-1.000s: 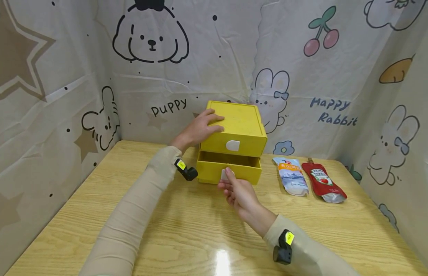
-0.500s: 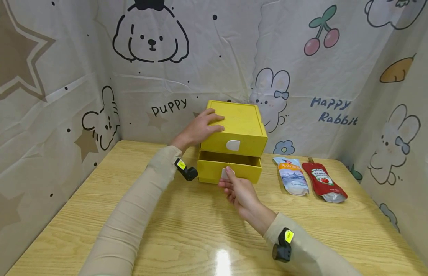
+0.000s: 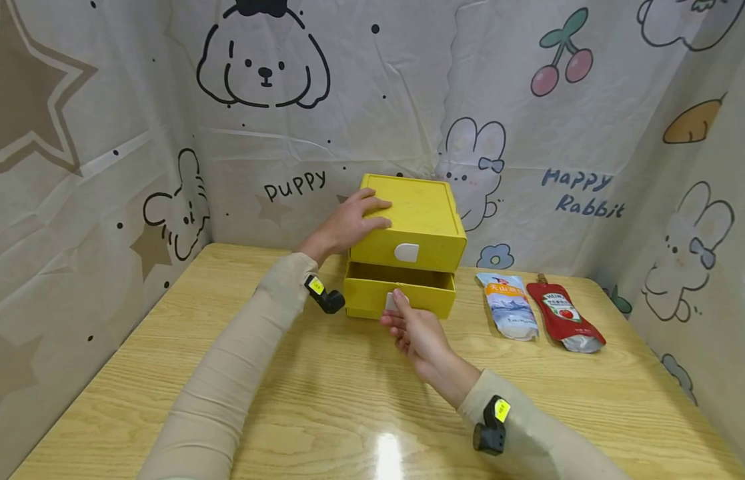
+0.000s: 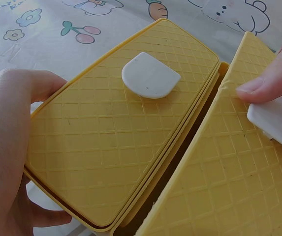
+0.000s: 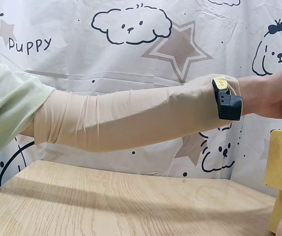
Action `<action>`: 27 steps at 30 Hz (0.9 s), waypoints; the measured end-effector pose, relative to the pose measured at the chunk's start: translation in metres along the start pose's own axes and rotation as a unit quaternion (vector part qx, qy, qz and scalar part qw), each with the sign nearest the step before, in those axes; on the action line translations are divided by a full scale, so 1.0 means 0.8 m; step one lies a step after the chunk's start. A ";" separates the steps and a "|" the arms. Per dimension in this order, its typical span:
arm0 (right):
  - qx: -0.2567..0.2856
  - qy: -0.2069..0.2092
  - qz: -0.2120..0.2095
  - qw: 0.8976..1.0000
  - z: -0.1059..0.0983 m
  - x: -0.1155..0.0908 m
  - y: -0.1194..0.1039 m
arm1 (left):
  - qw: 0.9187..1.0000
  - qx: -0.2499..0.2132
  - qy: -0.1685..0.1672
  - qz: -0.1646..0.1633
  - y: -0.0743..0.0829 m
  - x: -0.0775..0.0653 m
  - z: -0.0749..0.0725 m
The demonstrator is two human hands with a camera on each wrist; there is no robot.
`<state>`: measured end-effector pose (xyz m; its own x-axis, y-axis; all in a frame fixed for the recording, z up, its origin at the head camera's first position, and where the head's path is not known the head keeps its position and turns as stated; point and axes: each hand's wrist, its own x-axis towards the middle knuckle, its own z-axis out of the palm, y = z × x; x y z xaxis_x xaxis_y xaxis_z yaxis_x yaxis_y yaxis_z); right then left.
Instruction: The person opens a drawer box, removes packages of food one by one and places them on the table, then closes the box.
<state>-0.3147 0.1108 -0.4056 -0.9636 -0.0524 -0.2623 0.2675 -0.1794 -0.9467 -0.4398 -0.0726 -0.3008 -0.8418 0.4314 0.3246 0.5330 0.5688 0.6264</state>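
Note:
A yellow two-drawer storage box (image 3: 414, 207) stands at the back of the table. Its lower drawer (image 3: 360, 293) is pulled partly out, and the part of its inside that shows is dark. My left hand (image 3: 348, 223) rests on the box's top left, fingers spread over the lid and the side edge. With thumb on top and fingers below, my right hand (image 3: 423, 340) pinches the lower drawer's white handle (image 4: 276, 120). The upper drawer (image 4: 101, 137) is closed, its white handle (image 4: 148, 76) untouched. In the right wrist view, only part of the right hand shows at the edge.
Right of the box lie a blue-and-white pouch (image 3: 509, 310) and a red Heinz pouch (image 3: 564, 317) with a spout, side by side on the wooden table (image 3: 312, 400). Printed cloth walls (image 3: 276, 147) enclose the table at the back and sides.
Both hands and the drawer keep their places. The whole head view has shifted very slightly.

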 end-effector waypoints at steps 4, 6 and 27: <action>0.000 -0.002 0.001 1.000 0.000 0.001 0.000 | 1.000 0.003 0.000 -0.002 -0.001 0.000 0.000; 0.001 -0.002 0.002 1.000 0.000 0.002 0.000 | 1.000 0.002 0.001 -0.002 -0.001 0.000 0.000; 0.003 -0.003 -0.001 1.000 -0.002 0.004 0.001 | 1.000 0.000 0.005 -0.004 -0.002 0.001 0.002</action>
<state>-0.3173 0.1121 -0.4072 -0.9642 -0.0584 -0.2587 0.2651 -0.1864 -0.9460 -0.4413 -0.0719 -0.3021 -0.8470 0.4194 0.3267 0.5260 0.5727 0.6287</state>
